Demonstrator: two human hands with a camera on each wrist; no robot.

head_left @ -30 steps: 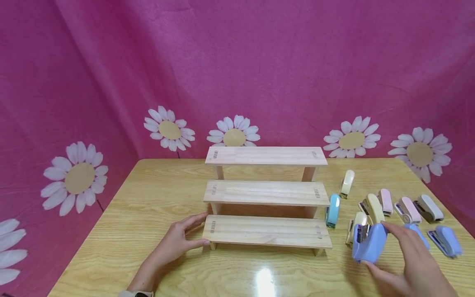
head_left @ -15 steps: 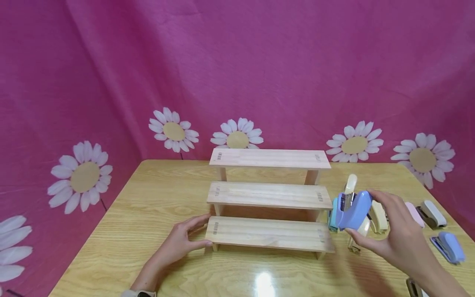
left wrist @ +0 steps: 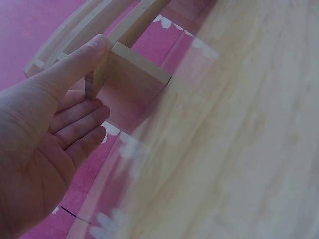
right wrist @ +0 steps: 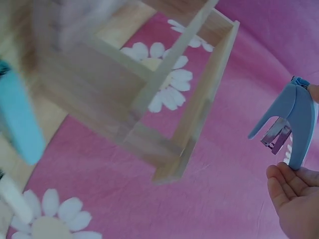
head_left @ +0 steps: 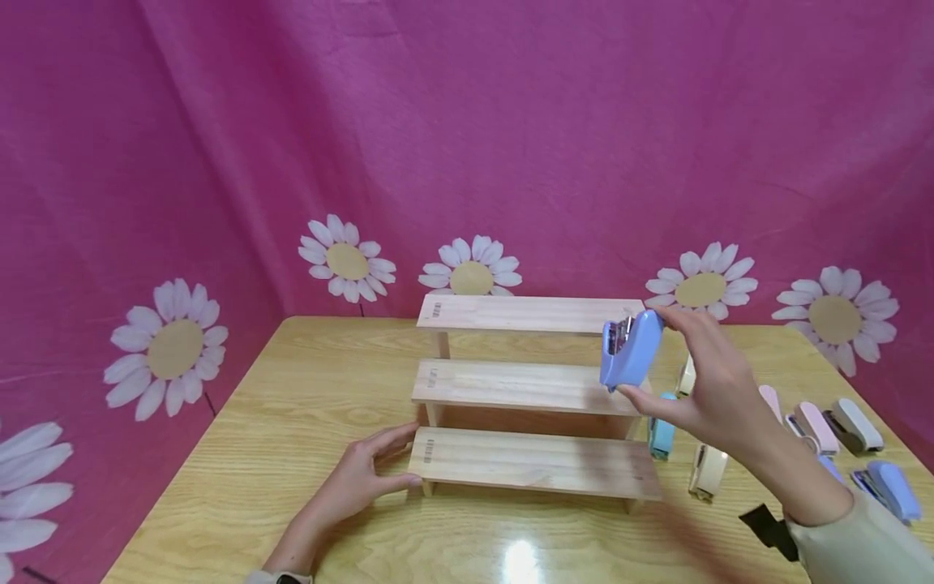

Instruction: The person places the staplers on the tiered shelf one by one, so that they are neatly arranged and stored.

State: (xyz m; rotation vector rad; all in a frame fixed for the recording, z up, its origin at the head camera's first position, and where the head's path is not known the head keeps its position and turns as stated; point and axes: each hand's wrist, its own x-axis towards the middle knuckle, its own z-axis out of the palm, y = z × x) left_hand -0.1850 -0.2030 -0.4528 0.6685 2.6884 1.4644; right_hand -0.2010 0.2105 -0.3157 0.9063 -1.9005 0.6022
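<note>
Between the thumb and fingertips of my right hand (head_left: 711,385) is a periwinkle-blue stapler (head_left: 633,350). It is held in the air near the right end of the three-tier wooden shelf (head_left: 525,461), covering part of the upper and middle tiers in the head view. From the right wrist, the stapler (right wrist: 302,117) shows its gaping jaws and metal magazine. At the lowest tier's left end, my left hand (head_left: 365,470) grips the board; in the left wrist view its thumb lies along the wood (left wrist: 129,27) and the fingers bend beneath.
Right of the shelf stand a teal stapler (head_left: 662,428) and a cream stapler (head_left: 708,470). Pink (head_left: 816,427), white-grey (head_left: 857,424) and blue (head_left: 890,489) staplers lie farther right. A magenta cloth with daisies (head_left: 467,146) hangs behind the table (head_left: 350,365).
My right hand has carried the blue stapler left and upward, from over the other staplers to the shelf's right end. The left hand stays at the lowest tier; the view shifts slightly.
</note>
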